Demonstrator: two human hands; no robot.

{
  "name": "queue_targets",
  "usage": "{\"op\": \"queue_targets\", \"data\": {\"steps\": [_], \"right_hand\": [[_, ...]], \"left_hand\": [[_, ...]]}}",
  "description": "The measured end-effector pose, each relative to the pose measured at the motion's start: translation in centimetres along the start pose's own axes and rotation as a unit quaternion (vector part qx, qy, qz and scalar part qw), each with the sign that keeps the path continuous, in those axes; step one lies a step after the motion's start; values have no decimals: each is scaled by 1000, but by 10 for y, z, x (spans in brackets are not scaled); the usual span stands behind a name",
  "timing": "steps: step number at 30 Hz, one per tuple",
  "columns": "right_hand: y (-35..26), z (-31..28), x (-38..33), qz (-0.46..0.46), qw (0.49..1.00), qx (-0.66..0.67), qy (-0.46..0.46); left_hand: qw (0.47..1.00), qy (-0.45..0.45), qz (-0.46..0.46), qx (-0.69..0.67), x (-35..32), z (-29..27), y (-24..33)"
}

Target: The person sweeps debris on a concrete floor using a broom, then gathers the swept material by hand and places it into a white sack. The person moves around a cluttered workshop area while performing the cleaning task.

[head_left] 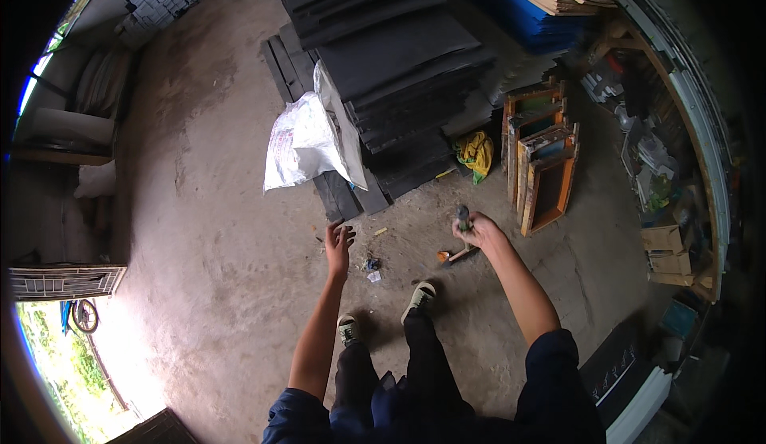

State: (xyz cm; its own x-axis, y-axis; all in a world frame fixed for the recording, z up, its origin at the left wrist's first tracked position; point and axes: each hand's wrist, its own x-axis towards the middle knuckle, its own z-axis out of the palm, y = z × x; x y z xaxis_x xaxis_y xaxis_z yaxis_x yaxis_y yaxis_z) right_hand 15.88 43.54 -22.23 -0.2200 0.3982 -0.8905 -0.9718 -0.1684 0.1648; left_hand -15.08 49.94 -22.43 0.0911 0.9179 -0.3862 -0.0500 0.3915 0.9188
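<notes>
The right hand point(476, 231) is closed around a dark cylindrical tool handle point(463, 217), held upright above the stained grey concrete floor point(215, 244). The left hand point(338, 243) is empty, fingers spread – near a white woven sack point(307, 141) leaning on stacked dark flat sheets point(399, 61).

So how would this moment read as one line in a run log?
left hand: open, empty, over concrete floor | right hand: gripping dark tool handle | nearby: white sack, stacked dark boards
</notes>
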Motion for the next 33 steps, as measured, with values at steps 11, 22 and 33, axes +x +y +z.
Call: {"op": "queue_targets", "data": {"steps": [11, 22, 33], "right_hand": [[129, -152, -32, -135, 470, -795, 358], [285, -167, -35, -173, 568, -772, 225], [203, -121, -11, -211, 454, -810, 306]], "left_hand": [[992, -100, -55, 51, -55, -118, -33], [992, -18, -82, 90, -89, -240, -74], [985, 9, -133, 107, -123, -233, -102]]}}
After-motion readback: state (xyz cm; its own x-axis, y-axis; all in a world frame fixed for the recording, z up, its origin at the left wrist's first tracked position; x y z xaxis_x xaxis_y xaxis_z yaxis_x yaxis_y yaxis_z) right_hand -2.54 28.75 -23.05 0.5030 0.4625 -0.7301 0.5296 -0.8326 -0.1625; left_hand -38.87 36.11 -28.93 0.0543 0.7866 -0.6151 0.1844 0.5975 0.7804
